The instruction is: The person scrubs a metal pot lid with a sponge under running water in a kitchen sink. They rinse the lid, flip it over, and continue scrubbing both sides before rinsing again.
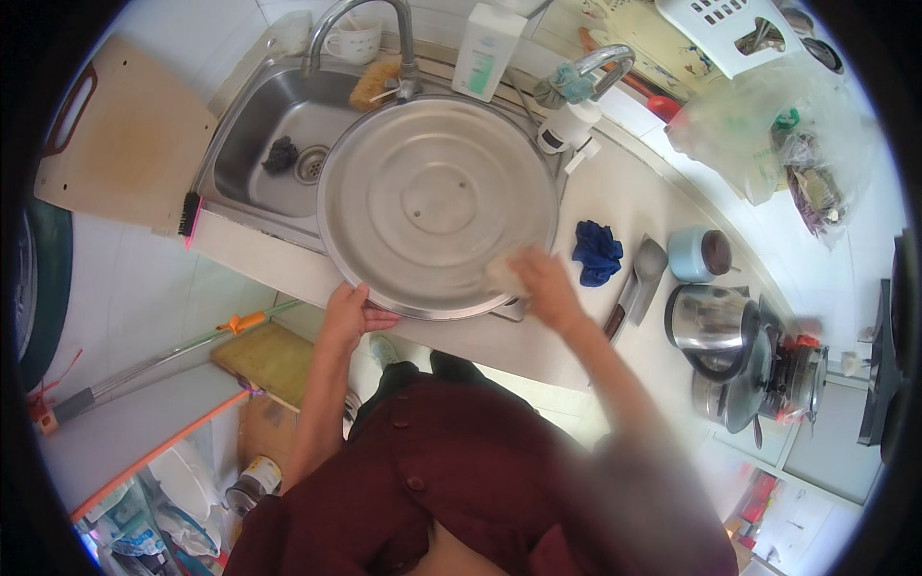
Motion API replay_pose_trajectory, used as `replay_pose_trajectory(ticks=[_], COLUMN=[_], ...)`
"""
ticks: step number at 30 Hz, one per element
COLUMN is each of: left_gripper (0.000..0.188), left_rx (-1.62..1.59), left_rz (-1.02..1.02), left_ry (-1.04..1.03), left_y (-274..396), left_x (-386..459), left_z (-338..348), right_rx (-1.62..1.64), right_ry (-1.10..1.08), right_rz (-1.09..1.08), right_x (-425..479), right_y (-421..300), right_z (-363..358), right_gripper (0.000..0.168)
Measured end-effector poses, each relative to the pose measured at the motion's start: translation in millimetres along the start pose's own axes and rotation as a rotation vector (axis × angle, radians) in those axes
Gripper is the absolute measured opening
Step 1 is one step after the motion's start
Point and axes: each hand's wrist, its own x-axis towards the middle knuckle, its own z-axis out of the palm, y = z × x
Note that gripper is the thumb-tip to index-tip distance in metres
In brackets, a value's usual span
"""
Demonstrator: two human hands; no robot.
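A large round metal lid (439,245) lies over the right part of the sink and the counter, with its ringed face up and two small screws or rivets near its middle. My left hand (354,317) holds its near left rim, thumb on top and fingers at the edge. My right hand (542,286), slightly blurred, presses a pale cloth or sponge (504,273) on the lid's near right part. The left sink basin (245,158) shows beside the lid, with a dark scouring pad (279,155) near its drain.
A dark blue cloth (597,252), a ladle (650,259), a cleaver (619,317) and a light blue jar (689,253) stand or lie to the right, before a metal kettle (709,320). Two faucets (408,43) rise behind, with a white bottle (488,50) between them. A cutting board (126,137) leans at left.
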Motion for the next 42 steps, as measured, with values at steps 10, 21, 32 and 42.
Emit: replay_pose_trajectory(ticks=[10, 21, 32, 42], left_gripper=[0.030, 0.031, 0.031, 0.031], left_rx=[-0.001, 0.027, 0.050, 0.055], left_rz=[0.004, 0.002, -0.010, -0.021], left_ry=[0.026, 0.041, 0.116, 0.157], left_y=[2, 1, 5, 4], left_x=[3, 8, 4, 8], left_z=[-8, -5, -4, -4], right_rx=[0.166, -0.288, -0.007, 0.098], right_ry=[0.064, -0.141, -0.087, -0.251], right_rz=[-0.022, 0.054, -0.275, -0.262], right_x=[-3, 74, 153, 94], right_y=[-81, 17, -44, -58], right_z=[40, 27, 60, 51], right_gripper=[0.036, 0.044, 0.048, 0.055])
